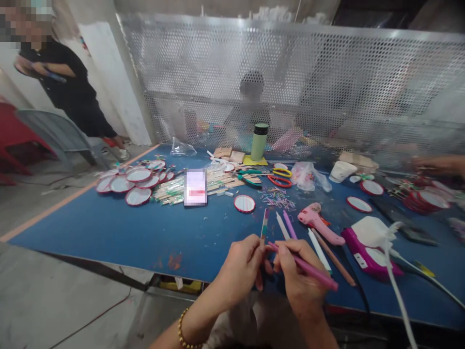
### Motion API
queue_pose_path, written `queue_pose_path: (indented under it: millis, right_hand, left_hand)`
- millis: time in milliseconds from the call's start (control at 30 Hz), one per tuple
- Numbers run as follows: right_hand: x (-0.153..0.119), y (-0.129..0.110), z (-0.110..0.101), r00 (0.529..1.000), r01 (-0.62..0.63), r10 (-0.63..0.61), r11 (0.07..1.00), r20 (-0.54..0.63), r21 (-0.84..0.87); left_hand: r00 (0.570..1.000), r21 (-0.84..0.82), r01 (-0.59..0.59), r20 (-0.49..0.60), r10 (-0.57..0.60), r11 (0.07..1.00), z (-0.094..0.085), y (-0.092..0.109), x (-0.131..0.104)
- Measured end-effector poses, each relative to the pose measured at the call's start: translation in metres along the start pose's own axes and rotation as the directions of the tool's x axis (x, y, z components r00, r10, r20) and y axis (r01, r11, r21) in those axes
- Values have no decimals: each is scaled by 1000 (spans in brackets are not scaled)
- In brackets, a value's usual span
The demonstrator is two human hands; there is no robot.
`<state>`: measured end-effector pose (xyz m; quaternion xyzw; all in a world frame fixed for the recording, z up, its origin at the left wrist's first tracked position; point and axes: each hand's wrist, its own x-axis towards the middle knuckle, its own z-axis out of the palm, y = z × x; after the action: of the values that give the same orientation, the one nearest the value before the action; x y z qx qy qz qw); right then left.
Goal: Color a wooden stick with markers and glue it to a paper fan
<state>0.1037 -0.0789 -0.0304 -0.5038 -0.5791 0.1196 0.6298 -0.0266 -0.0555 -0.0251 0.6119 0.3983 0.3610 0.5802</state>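
My left hand (240, 266), with a gold bead bracelet (182, 329) at its wrist, pinches a thin flat stick (264, 225) standing upright, with green and purplish patches. My right hand (303, 276) grips a pink marker pen (312, 271), its tip close to the stick; whether they touch I cannot tell. Just beyond my hands lie a white pen (282, 226) and a purple pen (289, 224). To the right of them are another white pen (319, 250), a brown pen (334, 257) and a pink glue gun (319, 223). A round red-rimmed disc (244, 204) lies farther back.
On the blue table (145, 237) are a phone (195, 188), bundled sticks (170, 194), stacked discs (121, 184), pliers (250, 179), paper clips (276, 198), a green bottle (259, 142) and a purple power strip (363, 257) with cables. Behind stands a perforated metal screen (203, 63). A person (65, 82) stands left.
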Motion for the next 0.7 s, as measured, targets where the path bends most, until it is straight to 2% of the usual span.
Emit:
queue_pose_path:
  millis: [300,467,700]
  right_hand:
    - [2,0,3,992,96,-95,995,79,-14]
    - [2,0,3,989,125,-123,992,81,-27]
    - [3,0,3,988,119,-112,991,103,-65]
  left_hand:
    - [1000,0,-4,-9,4,1000,1,1,-1]
    - [1000,2,-9,-3,9,1000,1,1,-1]
    - [1000,19,-17,-7,18,1000,2,0,-1]
